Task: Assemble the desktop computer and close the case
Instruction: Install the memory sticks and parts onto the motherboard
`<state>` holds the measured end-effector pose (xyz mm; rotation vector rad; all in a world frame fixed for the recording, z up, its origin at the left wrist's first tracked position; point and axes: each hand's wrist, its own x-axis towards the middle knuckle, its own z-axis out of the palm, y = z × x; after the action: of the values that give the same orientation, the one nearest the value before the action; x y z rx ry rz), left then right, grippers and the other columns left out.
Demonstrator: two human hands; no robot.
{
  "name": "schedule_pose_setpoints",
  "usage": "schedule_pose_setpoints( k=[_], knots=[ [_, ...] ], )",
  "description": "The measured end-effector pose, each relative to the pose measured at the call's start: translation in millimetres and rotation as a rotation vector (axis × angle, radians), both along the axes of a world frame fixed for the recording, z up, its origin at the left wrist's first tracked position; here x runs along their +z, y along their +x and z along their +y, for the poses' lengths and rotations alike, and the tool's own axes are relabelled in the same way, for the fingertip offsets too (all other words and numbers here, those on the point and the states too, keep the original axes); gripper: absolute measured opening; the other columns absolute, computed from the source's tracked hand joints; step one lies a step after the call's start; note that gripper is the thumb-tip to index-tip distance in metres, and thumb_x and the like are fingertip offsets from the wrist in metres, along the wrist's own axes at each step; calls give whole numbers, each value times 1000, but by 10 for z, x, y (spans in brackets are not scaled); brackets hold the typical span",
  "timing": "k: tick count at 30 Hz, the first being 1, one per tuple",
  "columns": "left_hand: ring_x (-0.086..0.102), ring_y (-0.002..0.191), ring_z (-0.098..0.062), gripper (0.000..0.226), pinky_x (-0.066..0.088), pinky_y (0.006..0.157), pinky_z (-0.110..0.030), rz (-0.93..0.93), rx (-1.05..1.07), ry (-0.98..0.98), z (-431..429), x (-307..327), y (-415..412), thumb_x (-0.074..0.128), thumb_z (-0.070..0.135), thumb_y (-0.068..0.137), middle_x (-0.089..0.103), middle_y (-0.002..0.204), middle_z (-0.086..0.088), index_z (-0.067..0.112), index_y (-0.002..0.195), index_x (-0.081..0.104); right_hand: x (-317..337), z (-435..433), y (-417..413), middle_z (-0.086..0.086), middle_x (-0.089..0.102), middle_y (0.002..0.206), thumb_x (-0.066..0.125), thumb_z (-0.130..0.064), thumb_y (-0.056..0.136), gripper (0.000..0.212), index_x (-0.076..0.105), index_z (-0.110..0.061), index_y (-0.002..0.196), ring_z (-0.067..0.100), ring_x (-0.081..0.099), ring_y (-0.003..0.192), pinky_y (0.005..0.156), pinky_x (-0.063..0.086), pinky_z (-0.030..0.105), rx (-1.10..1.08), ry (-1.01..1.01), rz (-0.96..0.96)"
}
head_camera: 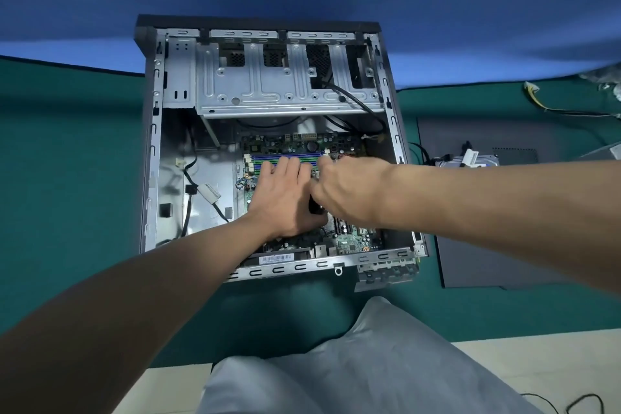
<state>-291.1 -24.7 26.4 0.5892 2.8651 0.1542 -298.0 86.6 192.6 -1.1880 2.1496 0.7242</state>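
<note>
While leaning over the open case [153, 144], holding both arms stretched down into it, hands meeting over the middle of the motherboard [349, 242]. Resting the left hand [285, 198] flat, fingers straight and pointing away toward the memory slots [265, 158], fingertips lying over their near edge. Holding the right hand [339, 188] curled downward from the right side, its fingers hidden under the knuckles; not telling from this view whether gripping anything. Crowding a small dark part [316, 207] between the two hands, just beside the left thumb and under the right palm; too covered for naming.

Judging the step as seating or fastening something at the board's centre, with much of the task left: drive cage [285, 84] at the far end showing no drive, side panel [487, 245] lying on the green cloth [84, 178] just right of the case, a drive [470, 160] resting on that panel.

Taking the case as lying on its side, open face up, long axis running straight away from the body, memory slots running across that, left to right. Placing the work point directly below and between the hands, neither being clearly nearer, so probably calling for a straight downward press rather than any sideways reach. Watching for the labelled cable [208, 193] lying loose left of the board, apart from both hands, and for pressing unevenly on the board.
</note>
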Motion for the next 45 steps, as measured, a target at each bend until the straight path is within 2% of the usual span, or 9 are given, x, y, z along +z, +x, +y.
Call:
schedule_pose_setpoints(
  k=[4,11,15,19,27,33,36,41,45],
  knots=[
    [28,88,-20,74,27,82,-41,-3,-29,-45,-22,-30,-3,40,79,74,30,96,-1,14,109,40,-2,82,-14,5,28,57,33,-9,94,30,31,-10,65,16,31,50,53,35,32,54,-140,19],
    [27,86,-20,92,27,79,-41,21,-15,-104,20,-27,-23,39,90,67,29,95,-1,12,115,42,-125,105,-137,6,47,79,47,-16,96,10,49,-6,99,19,50,71,57,41,28,-1252,-316,-158],
    [28,85,-20,85,26,79,-41,5,-8,-46,10,-5,-11,40,87,67,33,94,1,15,112,43,-1,64,-42,14,53,111,39,-13,99,40,30,4,134,22,45,82,62,35,29,-623,-91,-187],
    [30,86,-20,72,27,80,-40,-38,2,-43,11,23,10,22,78,66,33,93,-1,19,103,40,-110,104,42,10,49,86,29,-10,99,31,44,1,124,22,41,65,50,40,34,72,-184,70],
    [31,84,-20,87,21,76,-40,15,-25,-65,5,-31,-17,33,89,62,32,92,0,15,107,42,-131,16,-55,19,58,109,43,-10,93,19,56,-3,106,31,53,89,69,39,29,-1069,-344,-68],
    [31,83,-20,84,23,76,-40,13,13,18,14,-36,-12,41,83,62,35,89,1,14,110,45,38,53,-138,9,49,90,36,-8,98,29,38,-2,127,21,40,65,47,29,29,-301,-64,-52],
    [29,82,-19,77,22,76,-39,19,-18,-16,1,-37,1,39,84,66,31,89,2,16,101,44,37,130,-118,2,35,64,30,-14,100,20,49,-8,99,19,32,50,41,20,30,119,-153,59],
    [29,84,-20,87,23,76,-41,35,-19,-62,15,-41,-16,36,89,65,31,92,1,14,107,44,-69,144,-91,12,54,84,42,-19,93,15,43,-14,78,30,46,74,64,39,33,-613,-224,-49],
    [30,86,-20,92,26,78,-41,32,-17,-84,20,-19,-15,35,90,66,32,95,0,12,112,43,-70,140,-130,17,54,118,38,-19,100,32,44,0,124,27,51,95,75,39,28,-790,-117,-192]
  ],
)
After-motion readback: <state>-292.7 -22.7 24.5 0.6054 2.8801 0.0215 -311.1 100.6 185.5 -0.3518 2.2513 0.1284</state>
